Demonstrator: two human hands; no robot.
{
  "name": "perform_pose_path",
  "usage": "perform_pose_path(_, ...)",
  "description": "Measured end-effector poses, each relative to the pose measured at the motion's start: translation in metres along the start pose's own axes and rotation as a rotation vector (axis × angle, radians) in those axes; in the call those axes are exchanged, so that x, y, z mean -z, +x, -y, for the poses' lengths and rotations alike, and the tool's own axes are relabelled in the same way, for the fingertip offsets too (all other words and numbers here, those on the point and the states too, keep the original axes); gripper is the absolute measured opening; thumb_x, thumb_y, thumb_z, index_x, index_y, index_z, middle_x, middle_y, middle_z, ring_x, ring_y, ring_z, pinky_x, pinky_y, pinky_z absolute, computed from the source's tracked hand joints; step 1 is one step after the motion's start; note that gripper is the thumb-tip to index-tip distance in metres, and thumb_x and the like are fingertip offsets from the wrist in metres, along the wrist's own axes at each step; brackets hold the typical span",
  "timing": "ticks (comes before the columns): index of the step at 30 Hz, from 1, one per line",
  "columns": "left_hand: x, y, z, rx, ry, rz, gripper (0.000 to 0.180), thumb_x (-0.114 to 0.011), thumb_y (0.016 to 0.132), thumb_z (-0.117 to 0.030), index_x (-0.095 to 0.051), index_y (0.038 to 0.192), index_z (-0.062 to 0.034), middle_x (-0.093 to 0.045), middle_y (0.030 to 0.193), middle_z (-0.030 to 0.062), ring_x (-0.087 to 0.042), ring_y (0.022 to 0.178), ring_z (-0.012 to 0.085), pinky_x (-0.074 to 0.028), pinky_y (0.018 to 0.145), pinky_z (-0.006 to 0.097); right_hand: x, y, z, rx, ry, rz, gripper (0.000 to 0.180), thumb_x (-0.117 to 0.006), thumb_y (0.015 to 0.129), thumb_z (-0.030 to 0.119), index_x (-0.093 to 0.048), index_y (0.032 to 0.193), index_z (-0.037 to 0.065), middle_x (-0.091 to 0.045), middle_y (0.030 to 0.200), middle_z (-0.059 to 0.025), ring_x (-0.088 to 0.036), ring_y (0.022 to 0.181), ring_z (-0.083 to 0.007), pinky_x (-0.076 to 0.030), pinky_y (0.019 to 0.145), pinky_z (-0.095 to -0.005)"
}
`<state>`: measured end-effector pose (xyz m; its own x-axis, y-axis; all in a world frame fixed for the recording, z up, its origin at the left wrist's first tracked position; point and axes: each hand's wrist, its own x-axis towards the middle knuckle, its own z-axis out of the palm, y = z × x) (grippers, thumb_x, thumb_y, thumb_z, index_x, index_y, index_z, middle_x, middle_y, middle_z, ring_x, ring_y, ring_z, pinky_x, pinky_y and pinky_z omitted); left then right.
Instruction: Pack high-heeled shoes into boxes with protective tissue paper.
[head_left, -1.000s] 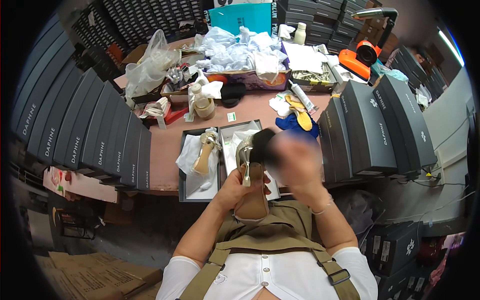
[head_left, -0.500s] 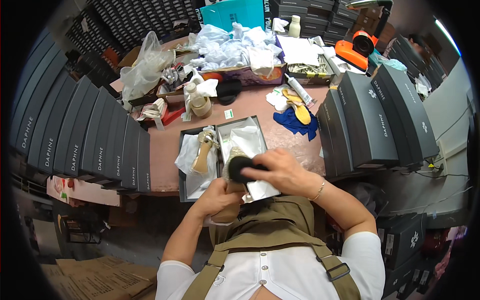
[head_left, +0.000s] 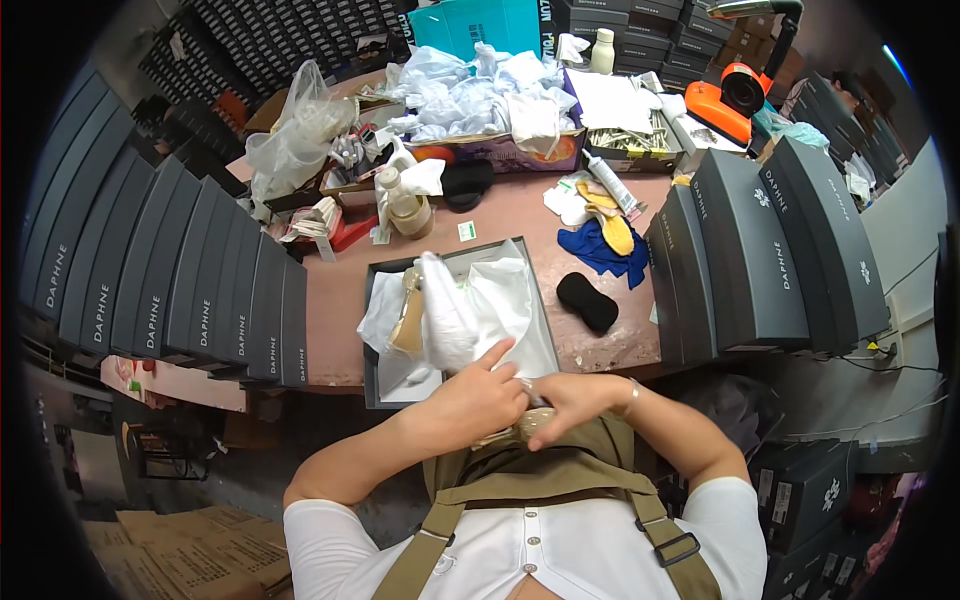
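Close to my apron, both hands are around a beige, glittery shoe (head_left: 537, 424), much of it hidden by fingers. My left hand (head_left: 478, 402) is closed on it from the left, index finger stretched along a white wrapping (head_left: 447, 318) that extends over the box. My right hand (head_left: 578, 402) grips the shoe's right side, thumb over it. Just beyond, an open grey shoebox (head_left: 543, 300) is lined with white tissue paper (head_left: 502, 300). A second beige shoe (head_left: 408, 325) lies in its left part, partly covered by the wrapping. A black sponge (head_left: 588, 302) rests right of the box.
Upright grey shoeboxes line the left (head_left: 205, 290) and right (head_left: 745, 250) sides. Behind are a carton of crumpled pale paper (head_left: 480, 95), a bottle (head_left: 390, 185), a tube (head_left: 612, 182), a blue cloth (head_left: 607, 257) with yellow pads, and an orange lamp (head_left: 722, 110).
The black sponge has left my right hand and lies on the table. My left hand has moved right, and both hands have come together on the shoe. White wrapping now extends over the box.
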<state>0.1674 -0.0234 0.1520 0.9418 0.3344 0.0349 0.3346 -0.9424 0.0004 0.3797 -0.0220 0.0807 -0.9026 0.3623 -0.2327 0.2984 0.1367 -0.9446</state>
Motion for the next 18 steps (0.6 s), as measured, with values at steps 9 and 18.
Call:
perform_pose_path(9, -0.154, 0.035, 0.128, 0.932, -0.403, 0.063, 0.037, -0.060, 0.087, -0.024, -0.056, 0.113, 0.0024, -0.063, 0.104, 0.0231, -0.061, 0.095, 0.0414, -0.049, 0.081, 0.046, -0.016, -0.080, -0.029, 0.035, 0.510, -0.564, 0.081, -0.077, 0.072, 0.024, -0.037, 0.137, -0.003, -0.056, 0.120, -0.0108, -0.055, 0.107, -0.0160, -0.043, 0.093, -0.0284)
perform_pose_path(18, -0.100, 0.043, 0.123, 1.059, -0.876, 0.181, 0.018, -0.056, 0.092, -0.022, -0.058, 0.092, -0.0044, -0.067, 0.085, 0.0145, -0.067, 0.069, 0.0233, -0.053, 0.058, 0.034, -0.042, -0.085, -0.063, 0.624, 1.292, -0.562, 0.082, -0.074, 0.066, 0.031, -0.040, 0.132, -0.003, -0.055, 0.112, -0.0259, -0.060, 0.063, -0.0324, -0.050, 0.050, -0.0353)
